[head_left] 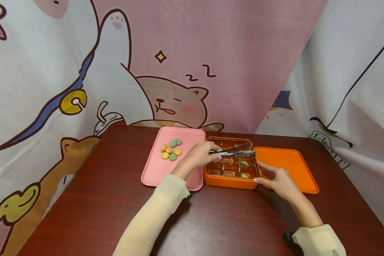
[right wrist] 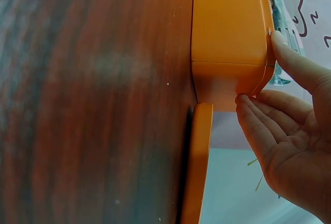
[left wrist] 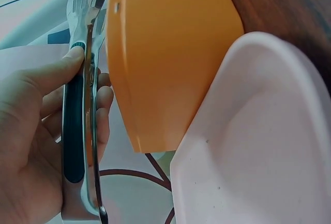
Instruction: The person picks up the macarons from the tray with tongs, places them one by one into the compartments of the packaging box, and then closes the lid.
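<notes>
My left hand [head_left: 201,153] grips metal tongs [left wrist: 88,105] with a dark green handle pad, thumb on one arm and fingers on the other. In the head view the tongs lie level over the orange box [head_left: 231,183], their fork-like ends pointing right. The box holds a clear divided insert with a green piece [head_left: 244,163] and a yellow piece [head_left: 245,175] in its right-hand compartments. My right hand [head_left: 280,179] touches the box's front right corner, thumb at the rim and fairly straight fingertips against the side. Whether the tongs hold anything cannot be seen.
Left of the box, a pink tray [head_left: 153,174] bears several round yellow pieces [head_left: 165,155] and green pieces [head_left: 172,157]. An orange lid [head_left: 294,167] lies flat to the right. Behind the dark wooden table [head_left: 92,199] hangs a printed curtain [head_left: 230,71].
</notes>
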### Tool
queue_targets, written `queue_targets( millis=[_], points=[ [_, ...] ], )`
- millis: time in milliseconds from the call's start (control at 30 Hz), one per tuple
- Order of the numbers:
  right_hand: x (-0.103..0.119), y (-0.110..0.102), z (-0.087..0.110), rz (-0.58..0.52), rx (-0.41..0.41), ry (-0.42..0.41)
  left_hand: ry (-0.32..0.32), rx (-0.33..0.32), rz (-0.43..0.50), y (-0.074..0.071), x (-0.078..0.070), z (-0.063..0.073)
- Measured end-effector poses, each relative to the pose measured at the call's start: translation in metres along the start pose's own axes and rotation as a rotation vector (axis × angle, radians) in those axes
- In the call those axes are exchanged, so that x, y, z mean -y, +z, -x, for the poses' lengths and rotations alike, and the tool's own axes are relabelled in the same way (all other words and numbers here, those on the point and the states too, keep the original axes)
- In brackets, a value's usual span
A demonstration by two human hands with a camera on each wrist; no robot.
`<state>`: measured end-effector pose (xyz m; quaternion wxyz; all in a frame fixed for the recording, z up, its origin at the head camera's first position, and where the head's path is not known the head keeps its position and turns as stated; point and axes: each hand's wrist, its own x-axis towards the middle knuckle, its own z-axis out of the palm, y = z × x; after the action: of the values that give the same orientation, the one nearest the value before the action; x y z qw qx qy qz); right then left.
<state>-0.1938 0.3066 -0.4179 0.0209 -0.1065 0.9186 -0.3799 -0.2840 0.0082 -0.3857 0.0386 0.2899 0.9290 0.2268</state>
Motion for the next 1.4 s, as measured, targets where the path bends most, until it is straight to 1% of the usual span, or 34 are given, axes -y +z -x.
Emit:
queue_targets(
  millis=[300,467,667,967,1100,1300,1400],
  points=[
    [-0.001,0.000,0.001,0.006,-0.006,0.003,0.011,-0.011,0.014,-0.004,-0.002,0.001],
    [-0.002,0.000,0.001,0.005,-0.006,0.006,0.001,-0.014,0.017,-0.005,-0.002,0.002],
    [-0.002,0.000,0.002,0.002,-0.006,0.016,-0.012,-0.036,0.068,-0.007,0.000,0.006],
    [-0.002,0.000,0.000,0.008,-0.009,0.011,-0.020,-0.083,0.150,-0.011,0.008,0.010],
    [-0.001,0.000,-0.001,0.002,-0.005,0.012,-0.014,-0.101,0.146,-0.014,0.011,0.012],
    [-0.002,0.000,-0.001,0.010,-0.006,0.018,-0.030,-0.110,0.157,-0.019,0.016,0.019],
    [-0.002,0.000,-0.001,0.012,-0.005,0.019,-0.017,-0.123,0.163,-0.021,0.019,0.022]
  ],
)
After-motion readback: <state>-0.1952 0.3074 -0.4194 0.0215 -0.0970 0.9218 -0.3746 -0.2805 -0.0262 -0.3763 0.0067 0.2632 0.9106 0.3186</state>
